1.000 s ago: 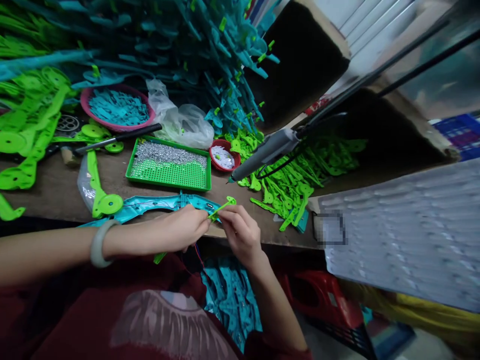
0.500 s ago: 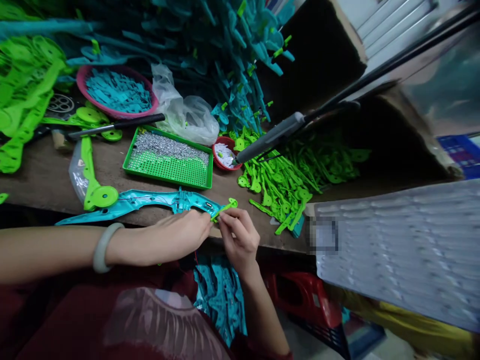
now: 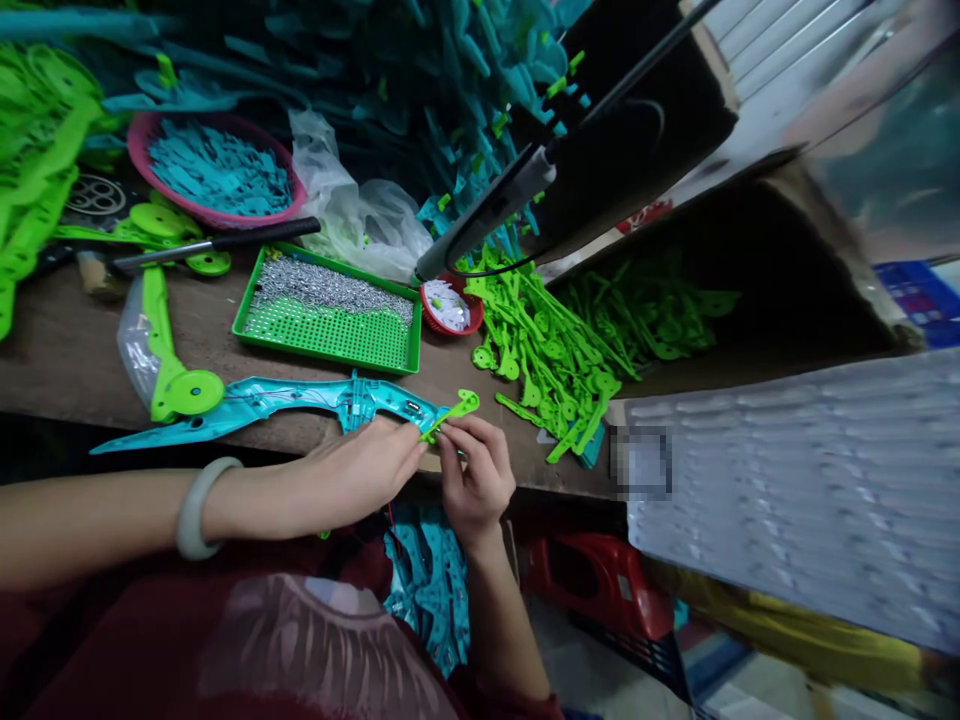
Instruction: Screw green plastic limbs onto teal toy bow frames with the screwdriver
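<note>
A blue plastic toy-bow half shell (image 3: 289, 392) lies along the table's front edge, its ribbed inside facing up with a thin wire in it. At its left part sits a green arm with a round disc (image 3: 196, 392). My left hand (image 3: 364, 465) rests over the shell's lower right part, fingers closed at the base of a small green lever (image 3: 459, 407). Beside it my right hand (image 3: 478, 472) makes a pinch at that lever's lower end. The lever slants up to the right across the shell's end. My fingers hide the contact point and anything tiny between them.
Behind the shell are a green tray (image 3: 330, 345) of screws, a pink basket (image 3: 217, 215) of blue pieces and a red basket (image 3: 469, 318) of white pieces. An electric screwdriver (image 3: 487, 215) hangs above. Green levers (image 3: 547, 350) are heaped right, near a grey moulded sheet (image 3: 795, 490).
The hanging electric screwdriver has swung left, its tip now near the tray's corner. My view has shifted a little. Both hands stay at the green lever, which sticks out slightly more.
</note>
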`<action>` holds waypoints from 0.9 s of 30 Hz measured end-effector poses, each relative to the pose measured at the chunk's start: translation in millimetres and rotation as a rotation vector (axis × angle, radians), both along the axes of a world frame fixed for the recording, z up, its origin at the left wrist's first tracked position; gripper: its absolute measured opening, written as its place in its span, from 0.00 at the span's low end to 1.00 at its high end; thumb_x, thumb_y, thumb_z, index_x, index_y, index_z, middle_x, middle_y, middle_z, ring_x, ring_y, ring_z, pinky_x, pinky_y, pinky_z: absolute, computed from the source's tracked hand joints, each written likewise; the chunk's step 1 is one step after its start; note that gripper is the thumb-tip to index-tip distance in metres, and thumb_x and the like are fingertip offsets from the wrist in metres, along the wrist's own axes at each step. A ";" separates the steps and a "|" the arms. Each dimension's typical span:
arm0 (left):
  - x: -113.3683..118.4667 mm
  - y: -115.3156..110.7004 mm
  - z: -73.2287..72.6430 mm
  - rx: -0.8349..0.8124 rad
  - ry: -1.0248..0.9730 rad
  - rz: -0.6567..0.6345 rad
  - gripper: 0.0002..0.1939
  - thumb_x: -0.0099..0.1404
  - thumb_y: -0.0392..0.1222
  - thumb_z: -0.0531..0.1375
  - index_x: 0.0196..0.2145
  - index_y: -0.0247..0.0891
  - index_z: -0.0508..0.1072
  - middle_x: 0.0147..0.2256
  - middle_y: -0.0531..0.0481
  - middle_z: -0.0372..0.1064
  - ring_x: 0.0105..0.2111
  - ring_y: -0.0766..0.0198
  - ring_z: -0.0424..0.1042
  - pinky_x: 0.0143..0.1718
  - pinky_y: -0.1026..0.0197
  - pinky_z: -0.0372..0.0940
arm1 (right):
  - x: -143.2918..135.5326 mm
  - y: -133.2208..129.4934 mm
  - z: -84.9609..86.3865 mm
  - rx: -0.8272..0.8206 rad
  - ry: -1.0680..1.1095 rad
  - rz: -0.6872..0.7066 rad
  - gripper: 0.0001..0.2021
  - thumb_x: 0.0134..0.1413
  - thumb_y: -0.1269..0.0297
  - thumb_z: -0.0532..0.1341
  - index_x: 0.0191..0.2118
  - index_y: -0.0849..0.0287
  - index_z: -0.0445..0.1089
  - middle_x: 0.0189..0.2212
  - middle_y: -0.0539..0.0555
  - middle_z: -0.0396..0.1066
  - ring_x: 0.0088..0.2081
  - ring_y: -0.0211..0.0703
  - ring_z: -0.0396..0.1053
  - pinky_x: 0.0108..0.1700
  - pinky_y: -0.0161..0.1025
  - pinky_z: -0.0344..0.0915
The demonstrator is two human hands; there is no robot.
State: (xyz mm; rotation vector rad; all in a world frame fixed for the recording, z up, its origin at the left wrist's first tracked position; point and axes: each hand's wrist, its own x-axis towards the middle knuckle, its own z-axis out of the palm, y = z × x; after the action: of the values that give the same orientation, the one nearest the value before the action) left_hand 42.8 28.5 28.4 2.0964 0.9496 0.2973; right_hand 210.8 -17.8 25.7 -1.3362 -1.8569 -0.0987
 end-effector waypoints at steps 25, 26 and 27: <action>5.8 4.2 2.3 -0.419 -0.141 -0.063 0.20 0.73 0.42 0.44 0.26 0.38 0.67 0.15 0.56 0.64 0.14 0.67 0.65 0.22 0.65 0.59 | -2.0 -6.4 -9.4 0.113 -0.396 -0.094 0.08 0.60 0.75 0.59 0.45 0.65 0.66 0.39 0.63 0.69 0.40 0.44 0.72 0.38 0.36 0.73; 5.5 3.7 0.6 -0.449 -0.160 -0.061 0.21 0.73 0.43 0.43 0.26 0.38 0.67 0.15 0.55 0.65 0.14 0.67 0.65 0.21 0.65 0.59 | -2.2 -6.2 -8.7 0.112 -0.381 -0.088 0.08 0.60 0.75 0.58 0.45 0.64 0.66 0.39 0.63 0.69 0.40 0.44 0.72 0.38 0.37 0.73; 5.2 3.3 -1.2 -0.467 -0.176 -0.062 0.23 0.73 0.44 0.43 0.25 0.38 0.67 0.14 0.55 0.65 0.14 0.67 0.65 0.21 0.65 0.59 | -2.4 -6.0 -8.1 0.111 -0.365 -0.082 0.08 0.60 0.75 0.58 0.45 0.64 0.66 0.39 0.62 0.69 0.40 0.44 0.72 0.38 0.37 0.73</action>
State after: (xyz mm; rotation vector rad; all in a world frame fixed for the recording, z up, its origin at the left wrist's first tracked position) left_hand 48.0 31.9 27.3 1.6392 0.7615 0.2002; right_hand 208.5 -23.8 17.7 -1.3851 -2.0594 -0.5111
